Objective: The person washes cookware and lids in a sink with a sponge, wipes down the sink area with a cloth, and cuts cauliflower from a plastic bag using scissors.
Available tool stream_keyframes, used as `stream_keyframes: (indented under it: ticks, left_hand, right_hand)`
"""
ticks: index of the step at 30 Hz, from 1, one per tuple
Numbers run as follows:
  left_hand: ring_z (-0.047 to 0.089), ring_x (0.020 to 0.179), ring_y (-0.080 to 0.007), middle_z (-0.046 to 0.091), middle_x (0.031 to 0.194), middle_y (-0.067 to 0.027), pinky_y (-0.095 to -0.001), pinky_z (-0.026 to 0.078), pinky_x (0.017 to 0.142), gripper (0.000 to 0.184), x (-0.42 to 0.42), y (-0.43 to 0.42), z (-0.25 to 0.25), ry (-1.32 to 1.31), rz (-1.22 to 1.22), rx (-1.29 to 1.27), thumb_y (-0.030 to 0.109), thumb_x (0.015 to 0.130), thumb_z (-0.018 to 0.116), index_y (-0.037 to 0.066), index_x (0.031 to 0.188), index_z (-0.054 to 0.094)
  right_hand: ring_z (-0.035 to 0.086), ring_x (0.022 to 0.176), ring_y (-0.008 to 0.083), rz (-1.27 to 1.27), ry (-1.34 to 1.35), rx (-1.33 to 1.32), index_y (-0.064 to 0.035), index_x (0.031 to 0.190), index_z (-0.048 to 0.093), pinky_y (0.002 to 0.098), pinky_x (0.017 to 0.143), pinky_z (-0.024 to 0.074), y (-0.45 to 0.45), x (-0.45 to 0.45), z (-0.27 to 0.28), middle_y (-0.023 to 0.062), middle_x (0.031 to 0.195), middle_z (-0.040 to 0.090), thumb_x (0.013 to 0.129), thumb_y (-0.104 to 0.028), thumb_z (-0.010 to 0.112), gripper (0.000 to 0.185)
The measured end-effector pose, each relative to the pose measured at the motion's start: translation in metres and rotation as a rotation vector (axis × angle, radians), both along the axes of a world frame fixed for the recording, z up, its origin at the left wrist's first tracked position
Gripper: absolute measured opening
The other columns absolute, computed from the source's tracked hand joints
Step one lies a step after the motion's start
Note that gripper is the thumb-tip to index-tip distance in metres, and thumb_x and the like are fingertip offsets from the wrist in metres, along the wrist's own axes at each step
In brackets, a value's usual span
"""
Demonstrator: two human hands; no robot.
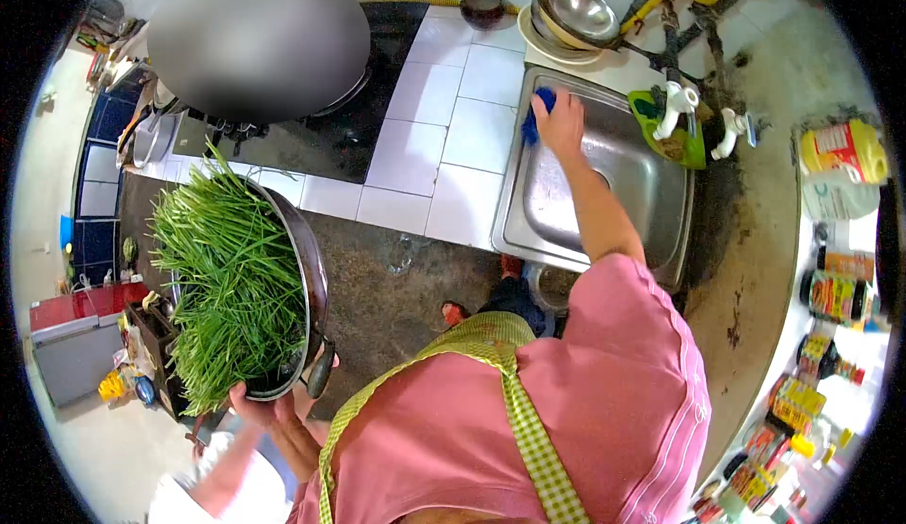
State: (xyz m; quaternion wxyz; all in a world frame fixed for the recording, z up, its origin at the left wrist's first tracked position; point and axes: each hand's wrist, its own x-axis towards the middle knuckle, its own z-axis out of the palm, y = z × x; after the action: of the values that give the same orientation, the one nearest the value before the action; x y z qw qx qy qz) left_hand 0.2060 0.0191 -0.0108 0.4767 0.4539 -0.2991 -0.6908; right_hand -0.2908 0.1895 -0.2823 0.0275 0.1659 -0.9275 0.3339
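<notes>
Pan (316, 283) was grasped at its near rim by the left hand (257, 411), at the left of the scene, above the floor (377, 279); any support underneath could not be told. Blue scrubber (530, 131) was held in the right hand (562, 120), at the far left corner of the sink (511, 199).

Risk noted: the pan could be tipped and strands shed onto the floor, the likely cause being a heaped load borne from one edge while the other arm was stretched far right. A knock was also judged possible, since a person in white (231, 488) was seen near left, close to the pan.

Greens (231, 279): long, thin, grass-like blades, bright to deep green, some paler ends toward the left. Loosely piled, blades pointing several ways; pan's left rim mostly hidden by overhang. No wilting was made out.
</notes>
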Motion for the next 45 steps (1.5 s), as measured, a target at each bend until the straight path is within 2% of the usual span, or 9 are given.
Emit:
stream_keyframes:
  ticks: [2,3,6,13,22,28,33,43,45]
  left_hand:
    - [0.049,0.097,-0.0315,0.05,0.109,-0.0127,-0.0468,0.038,0.085,0.056,0.002,0.003,0.003,-0.018,0.039,0.077,0.019,0.059,0.051,0.004,0.112,0.044]
    - [0.048,0.098,-0.0317,0.05,0.11,-0.0127,-0.0475,0.038,0.085,0.057,-0.008,0.007,0.006,-0.049,0.046,0.07,0.019,0.058,0.051,0.004,0.113,0.043]
    - [0.047,0.1,-0.0325,0.048,0.112,-0.0132,-0.0496,0.037,0.085,0.061,-0.019,0.005,0.009,-0.104,0.06,0.037,0.02,0.057,0.052,0.006,0.116,0.042]
    - [0.048,0.098,-0.0331,0.049,0.111,-0.0131,-0.0498,0.04,0.083,0.059,-0.028,0.015,0.01,-0.201,0.063,0.074,0.022,0.058,0.051,0.005,0.114,0.043]
    - [0.048,0.098,-0.0347,0.049,0.109,-0.0133,-0.0517,0.036,0.085,0.063,-0.026,-0.025,0.006,-0.151,-0.281,0.136,0.025,0.055,0.052,0.004,0.114,0.042]
    - [0.049,0.094,-0.0308,0.052,0.104,-0.0096,-0.0459,0.037,0.083,0.057,-0.03,-0.028,0.027,-0.164,-0.448,0.175,0.027,0.057,0.053,0.006,0.11,0.045]
    - [0.05,0.095,-0.0276,0.054,0.103,-0.0089,-0.0443,0.038,0.085,0.051,-0.027,-0.051,0.022,-0.054,-0.483,0.117,0.022,0.06,0.053,0.004,0.107,0.047]
    - [0.05,0.095,-0.0298,0.053,0.103,-0.0112,-0.0468,0.038,0.085,0.052,-0.034,-0.063,0.011,0.035,-0.586,0.173,0.018,0.056,0.051,0.004,0.107,0.047]
    - [0.05,0.094,-0.0299,0.053,0.103,-0.0111,-0.0469,0.038,0.085,0.052,-0.034,-0.07,0.003,0.097,-0.614,0.217,0.017,0.056,0.051,0.004,0.106,0.047]
  right_hand:
    - [0.035,0.106,0.0432,0.071,0.131,0.093,-0.0035,0.113,0.043,0.0468,0.089,0.0305,-0.024,-0.037,-0.027,0.0271,0.115,0.037,0.075,-0.042,0.051,0.055]
    - [0.021,0.118,0.0417,0.172,-0.21,0.272,-0.0044,0.121,0.037,0.0473,0.096,0.0214,-0.032,-0.053,-0.032,0.0261,0.128,0.022,0.076,-0.045,0.047,0.062]
    - [0.013,0.122,0.0381,0.169,-0.13,0.375,0.0001,0.12,0.037,0.0485,0.095,0.0217,-0.06,-0.057,-0.041,0.0241,0.13,0.02,0.075,-0.041,0.048,0.062]
    - [0.028,0.114,0.0348,0.211,-0.078,0.48,0.0003,0.117,0.039,0.0451,0.09,0.0277,-0.062,-0.009,-0.047,0.0205,0.117,0.036,0.078,-0.026,0.042,0.048]
    - [0.022,0.119,0.0382,0.367,-0.231,0.36,-0.0034,0.117,0.042,0.0419,0.095,0.0245,-0.005,0.153,0.002,0.0237,0.127,0.027,0.072,-0.033,0.054,0.054]
    - [0.027,0.118,0.0305,0.384,-0.066,0.133,-0.0084,0.108,0.05,0.0441,0.094,0.0254,0.032,0.278,0.021,0.0157,0.122,0.036,0.071,-0.024,0.056,0.04]
    - [0.039,0.111,0.0241,0.377,0.04,0.08,-0.0098,0.095,0.056,0.0433,0.091,0.0289,0.074,0.296,0.043,0.0064,0.105,0.051,0.068,-0.01,0.05,0.028]
    - [0.035,0.114,0.0308,0.226,0.146,0.124,-0.0043,0.098,0.053,0.0439,0.092,0.0286,0.211,0.277,0.056,0.0124,0.116,0.045,0.064,-0.007,0.059,0.035]
    - [0.031,0.116,0.0318,-0.015,0.16,0.304,-0.0029,0.104,0.049,0.046,0.093,0.026,0.221,0.272,0.061,0.0135,0.122,0.039,0.067,-0.005,0.056,0.038]
